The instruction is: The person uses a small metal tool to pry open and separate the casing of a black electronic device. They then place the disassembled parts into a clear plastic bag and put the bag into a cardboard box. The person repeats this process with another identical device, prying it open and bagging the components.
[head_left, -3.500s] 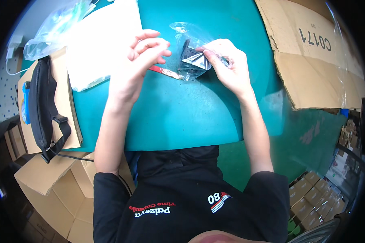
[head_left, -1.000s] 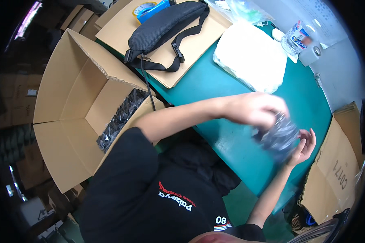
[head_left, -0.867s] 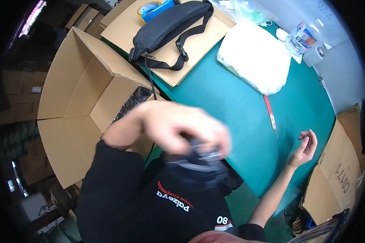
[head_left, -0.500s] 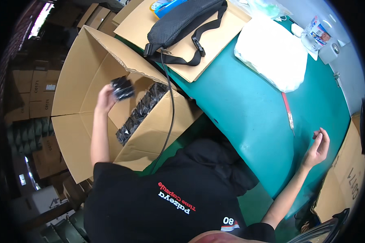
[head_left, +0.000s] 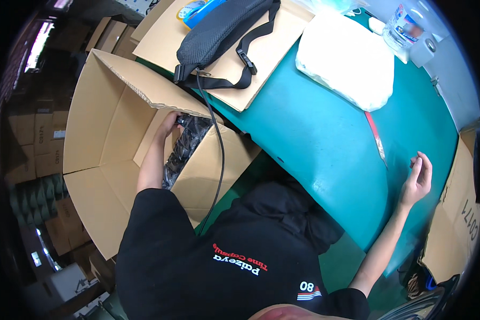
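My left hand [head_left: 168, 125] is down inside a large open cardboard box [head_left: 109, 181] at the left. Its fingers are closed on a black plastic-wrapped pack [head_left: 182, 120] at the far end of a row of similar packs [head_left: 184, 151], which stand along the box's near right wall. Part of the grip is hidden among the packs. Over the green table [head_left: 325, 154] at the right, my right hand [head_left: 417, 180] is loosely curled with fingers apart and holds nothing. Nearest to it lies a thin red-handled tool [head_left: 375, 136], its tip pointing toward me.
A black waist bag [head_left: 224, 40] with a buckled strap lies on flat cardboard [head_left: 272, 50]. A dark cord [head_left: 222, 160] hangs across the box's edge. Beyond are a white bundle [head_left: 346, 61] and a plastic bottle [head_left: 402, 29]. Another carton [head_left: 453, 229] stands at the right.
My left hand has carried the black pack from above the box down and rightward to the far end of the row. My right hand has hardly moved; the whole view has shifted slightly.
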Motion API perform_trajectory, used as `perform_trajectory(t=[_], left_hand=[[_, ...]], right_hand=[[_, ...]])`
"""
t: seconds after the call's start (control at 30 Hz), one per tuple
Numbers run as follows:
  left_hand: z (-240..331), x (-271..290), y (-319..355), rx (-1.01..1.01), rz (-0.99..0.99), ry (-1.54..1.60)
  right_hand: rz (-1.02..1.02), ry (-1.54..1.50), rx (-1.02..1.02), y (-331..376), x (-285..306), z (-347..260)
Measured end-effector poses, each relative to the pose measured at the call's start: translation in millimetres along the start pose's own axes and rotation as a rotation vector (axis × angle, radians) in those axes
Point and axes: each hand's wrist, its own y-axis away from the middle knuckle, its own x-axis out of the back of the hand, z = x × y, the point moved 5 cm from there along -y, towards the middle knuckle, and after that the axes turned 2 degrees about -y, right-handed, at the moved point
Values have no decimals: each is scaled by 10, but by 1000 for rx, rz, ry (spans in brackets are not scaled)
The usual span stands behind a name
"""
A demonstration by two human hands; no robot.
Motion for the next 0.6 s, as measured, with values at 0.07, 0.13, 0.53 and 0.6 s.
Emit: perform_trajectory(t=[0.07, 0.13, 0.53, 0.6], left_hand=[[-27, -139, -91, -23, -48, 127], [-135, -17, -193, -58, -159, 27], [134, 229, 93, -440, 122, -607], [413, 288, 431, -554, 357, -715]], right_hand=[[-5, 20, -1, 2, 15, -10], [-14, 8, -10, 18, -34, -5], [124, 148, 138, -149, -64, -326], [203, 161, 160, -158, 40, -328]])
